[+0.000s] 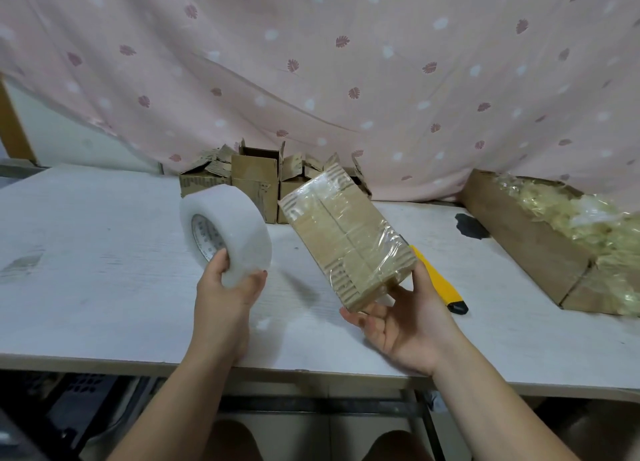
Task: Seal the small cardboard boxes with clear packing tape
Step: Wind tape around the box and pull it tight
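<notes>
One small brown cardboard box (346, 239) is held tilted above the worktop (104, 287), its near end gripped by the right hand (401, 329). It is wrapped in glossy, wrinkled clear tape, and the dark print along its edges cannot be read. One thick roll of clear tape (228, 232) is gripped at its lower rim by the left hand (225, 291); the lettering on its core is too small to read. At least four open boxes (254, 183) are clustered at the back. One yellow knife (440, 280) lies beside the right hand.
</notes>
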A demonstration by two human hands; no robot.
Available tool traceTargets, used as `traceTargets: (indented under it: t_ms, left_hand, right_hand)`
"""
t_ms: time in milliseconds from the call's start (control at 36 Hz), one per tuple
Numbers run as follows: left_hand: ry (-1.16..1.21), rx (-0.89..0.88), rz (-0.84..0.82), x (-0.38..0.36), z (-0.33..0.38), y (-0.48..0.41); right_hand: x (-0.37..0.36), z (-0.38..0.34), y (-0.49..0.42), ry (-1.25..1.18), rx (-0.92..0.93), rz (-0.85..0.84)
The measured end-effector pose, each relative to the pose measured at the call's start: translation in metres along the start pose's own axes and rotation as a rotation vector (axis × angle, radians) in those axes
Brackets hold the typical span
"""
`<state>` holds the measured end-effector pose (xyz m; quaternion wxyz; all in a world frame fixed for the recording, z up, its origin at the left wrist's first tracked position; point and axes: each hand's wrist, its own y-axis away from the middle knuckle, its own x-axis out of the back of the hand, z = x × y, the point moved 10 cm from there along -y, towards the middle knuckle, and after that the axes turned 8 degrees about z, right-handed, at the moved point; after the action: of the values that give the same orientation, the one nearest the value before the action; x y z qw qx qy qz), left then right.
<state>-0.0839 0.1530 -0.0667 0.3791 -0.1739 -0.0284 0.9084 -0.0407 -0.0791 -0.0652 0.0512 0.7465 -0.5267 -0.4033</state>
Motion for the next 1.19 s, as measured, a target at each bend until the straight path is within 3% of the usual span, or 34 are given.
traceTargets:
  t_ms: [167, 417, 556, 639, 861, 1028, 1139, 1194]
  left_hand:
    - [-0.033, 0.006, 0.004, 0.002, -0.001, 0.0]
    - [0.013, 0.015, 0.015, 0.001, 0.0, 0.001]
    - [0.006, 0.015, 0.011, 0.0, 0.002, 0.002]
    - [-0.002, 0.016, 0.018, 0.001, 0.001, 0.002]
    - [-0.001, 0.0, 0.005, 0.0, 0.002, 0.002]
    - [0.015, -0.017, 0.002, 0.0, 0.003, 0.002]
    - [0.031, -0.02, -0.005, -0.001, 0.004, 0.002]
    - [0.032, -0.018, -0.003, -0.001, 0.004, 0.002]
  right_hand:
    - [0.003, -0.022, -0.001, 0.233, 0.169, 0.013]
    - [0.029, -0.077, -0.002, 0.471, 0.413, 0.201]
    - [0.044, -0.101, -0.008, 0.767, 0.533, 0.347]
    - [0.047, -0.106, -0.012, 0.822, 0.598, 0.382]
    - [0.046, -0.111, -0.01, 0.962, 0.63, 0.472]
    - [0.042, -0.102, -0.012, 1.024, 0.535, 0.427]
    - [0.035, -0.125, 0.004, 1.186, 0.831, 0.616]
    - [0.024, -0.134, 0.024, 1.095, 1.038, 0.656]
